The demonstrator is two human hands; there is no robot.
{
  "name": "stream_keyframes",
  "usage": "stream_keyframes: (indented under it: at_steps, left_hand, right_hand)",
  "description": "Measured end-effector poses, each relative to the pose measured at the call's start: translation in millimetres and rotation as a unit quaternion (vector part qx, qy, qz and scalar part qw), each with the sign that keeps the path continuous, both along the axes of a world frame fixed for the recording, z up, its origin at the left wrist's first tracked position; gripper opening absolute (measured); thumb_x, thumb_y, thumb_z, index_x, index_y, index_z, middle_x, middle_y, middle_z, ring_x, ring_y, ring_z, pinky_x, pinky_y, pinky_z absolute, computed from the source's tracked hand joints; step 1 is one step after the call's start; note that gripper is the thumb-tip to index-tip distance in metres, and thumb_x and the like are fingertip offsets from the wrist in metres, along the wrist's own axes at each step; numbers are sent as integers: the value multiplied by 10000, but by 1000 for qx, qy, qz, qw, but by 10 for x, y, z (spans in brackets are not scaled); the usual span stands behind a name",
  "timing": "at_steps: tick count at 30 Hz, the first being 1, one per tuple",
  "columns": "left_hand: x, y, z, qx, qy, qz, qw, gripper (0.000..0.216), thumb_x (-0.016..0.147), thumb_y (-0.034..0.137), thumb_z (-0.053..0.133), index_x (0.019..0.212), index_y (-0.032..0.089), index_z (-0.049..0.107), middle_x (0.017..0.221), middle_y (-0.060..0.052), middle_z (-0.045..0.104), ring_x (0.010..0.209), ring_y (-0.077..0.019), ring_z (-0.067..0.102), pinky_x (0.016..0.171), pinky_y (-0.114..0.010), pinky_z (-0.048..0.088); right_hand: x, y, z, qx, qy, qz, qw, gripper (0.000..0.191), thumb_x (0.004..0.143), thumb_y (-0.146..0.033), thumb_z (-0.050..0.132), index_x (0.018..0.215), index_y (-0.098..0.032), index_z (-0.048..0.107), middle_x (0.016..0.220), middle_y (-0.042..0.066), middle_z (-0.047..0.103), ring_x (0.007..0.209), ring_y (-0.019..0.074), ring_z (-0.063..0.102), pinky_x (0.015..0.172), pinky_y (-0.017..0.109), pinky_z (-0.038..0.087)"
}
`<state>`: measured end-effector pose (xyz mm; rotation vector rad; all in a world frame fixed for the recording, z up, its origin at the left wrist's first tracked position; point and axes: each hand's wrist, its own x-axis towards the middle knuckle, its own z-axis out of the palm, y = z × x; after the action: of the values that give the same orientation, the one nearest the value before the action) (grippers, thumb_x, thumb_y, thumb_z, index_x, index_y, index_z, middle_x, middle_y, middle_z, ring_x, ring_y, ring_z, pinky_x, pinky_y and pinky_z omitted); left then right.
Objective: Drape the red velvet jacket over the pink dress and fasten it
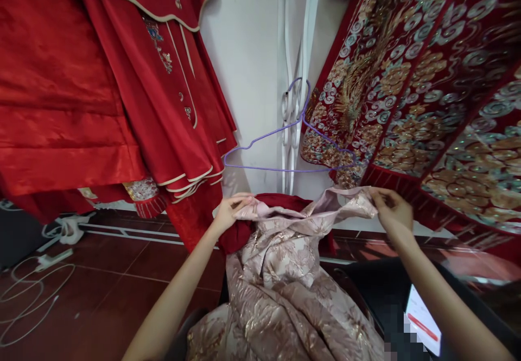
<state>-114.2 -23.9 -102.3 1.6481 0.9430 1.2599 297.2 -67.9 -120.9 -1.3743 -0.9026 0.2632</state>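
Observation:
A pale pink brocade dress [285,258] with a shiny floral pattern is stretched between my hands, its lower part spreading down toward me. My left hand [233,211] pinches one end of its top edge. At the other end, my right hand [393,209] grips the opposite corner of that edge, its fingers slightly blurred. Dark red cloth [240,236] shows behind the dress near my left hand. Just beyond the dress hangs a purple wire hanger [264,134] with nothing on it.
Red garments [163,78] hang on the left, and a heavily embroidered red garment [402,89] hangs on the right. White metal bars [291,51] stand between them. A white cable [36,296] and a power strip [55,259] lie on the tiled floor. A lit phone [423,320] rests at lower right.

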Motion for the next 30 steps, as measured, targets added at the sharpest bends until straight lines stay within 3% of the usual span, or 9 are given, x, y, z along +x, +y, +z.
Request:
stream_keyframes:
  at_steps: [2,4,7,10,13,17,23,30]
  left_hand:
    - [198,38,114,-18,-61,-52,997,252,753,423,722,853,198,776,1269,-87,641,1187,-249,577,965,-307,455]
    - [428,112,261,-55,-153,-49,986,328,763,460,707,966,207,752,1303,-84,618,1258,-238,525,992,-303,434]
    - [723,255,435,-102,-240,-54,964,443,725,496,732,1047,193,707,1230,-87,661,1176,-215,585,937,-275,458]
    - [836,382,512,-99,-248,-87,960,451,741,545,697,967,154,682,1103,-104,709,952,-187,671,817,-266,500]
    - [753,475,543,-90,-233,-88,964,435,721,550,713,898,161,635,900,-77,736,772,-173,688,727,-272,515]
    - [546,567,595,-95,-221,-65,968,449,678,544,753,882,169,614,758,-39,712,783,-199,703,732,-290,530]
    - [422,635,642,-64,-198,-55,977,409,693,524,746,855,161,654,753,-22,702,769,-171,685,699,-255,510]
    - [388,668,644,-53,-184,-27,981,406,685,530,747,847,166,665,732,4,678,658,-117,621,650,-224,481]
  right_hand:
    - [-83,-68,66,-12,13,41,999,307,674,-472,685,825,-205,680,844,72,704,846,258,661,821,388,533]
    - [-150,-113,131,-28,17,86,996,334,663,-496,705,834,-209,689,871,68,708,864,260,657,802,380,538]
    - [-205,-133,178,-35,25,132,990,363,637,-519,729,833,-217,685,849,61,710,818,252,662,744,371,552]
    - [-204,-126,177,-32,13,141,989,357,630,-529,737,814,-230,676,833,59,709,789,243,666,708,361,558]
    - [-160,-132,185,-24,4,115,993,344,639,-530,724,803,-232,670,803,52,700,770,234,660,700,352,553]
    - [-98,-157,265,-6,11,60,998,329,641,-489,721,812,-213,662,779,50,688,741,220,644,651,322,536]
    - [-82,-181,371,54,-25,28,998,330,717,-483,679,872,-194,651,830,61,679,747,193,634,678,306,533]
    - [96,-391,192,-11,-89,23,996,307,772,-519,637,889,-236,643,795,45,675,709,226,644,642,350,527]
